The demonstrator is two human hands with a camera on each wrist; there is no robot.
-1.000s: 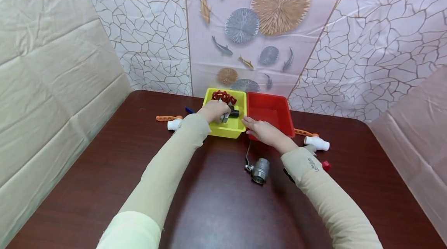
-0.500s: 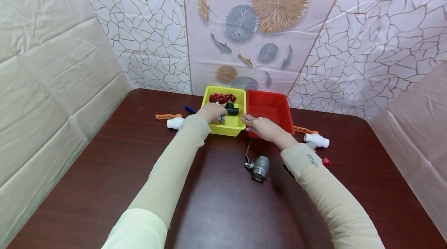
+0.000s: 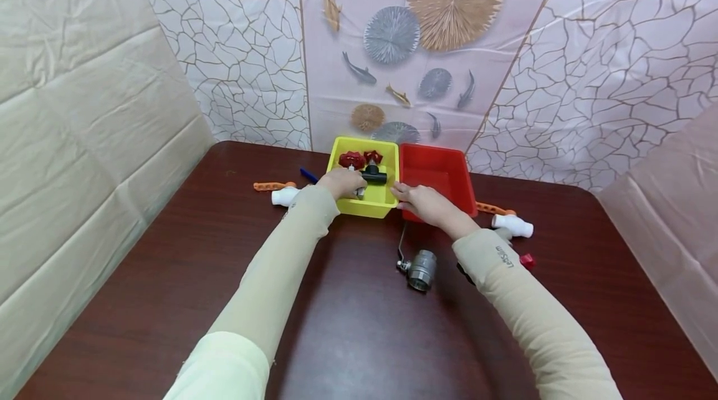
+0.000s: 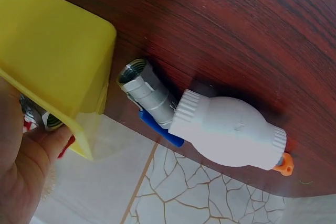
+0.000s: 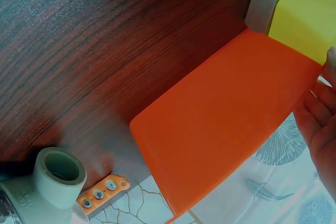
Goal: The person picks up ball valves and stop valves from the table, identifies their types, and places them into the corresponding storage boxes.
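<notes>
Inside the yellow bin (image 3: 367, 205), my left hand (image 3: 342, 182) grips a silvery metal fitting (image 3: 360, 191), partly covered by the fingers. The left wrist view shows the left hand (image 4: 26, 166) at the rim of the yellow bin (image 4: 52, 45), thumb and fingers around the threaded fitting (image 4: 52, 121). Beside it lie a black tee valve (image 3: 374, 176) and red handwheels (image 3: 351, 160). My right hand (image 3: 429, 204) rests its extended fingers where the yellow bin and red bin (image 3: 434, 172) meet. In the right wrist view, the right hand (image 5: 323, 114) touches the red bin's corner.
A metal ball valve (image 3: 422, 270) lies in front of the red bin. White valves with orange handles lie left (image 3: 284, 196) and right (image 3: 512, 225). A blue-handled metal valve (image 4: 152, 98) is left of the yellow bin; a grey fitting (image 5: 60, 174) sits at right.
My left hand has shifted slightly inside the yellow bin with the metal fitting, uncovering more of the black tee and red handwheels. The right hand stays at the bins' meeting rims.
</notes>
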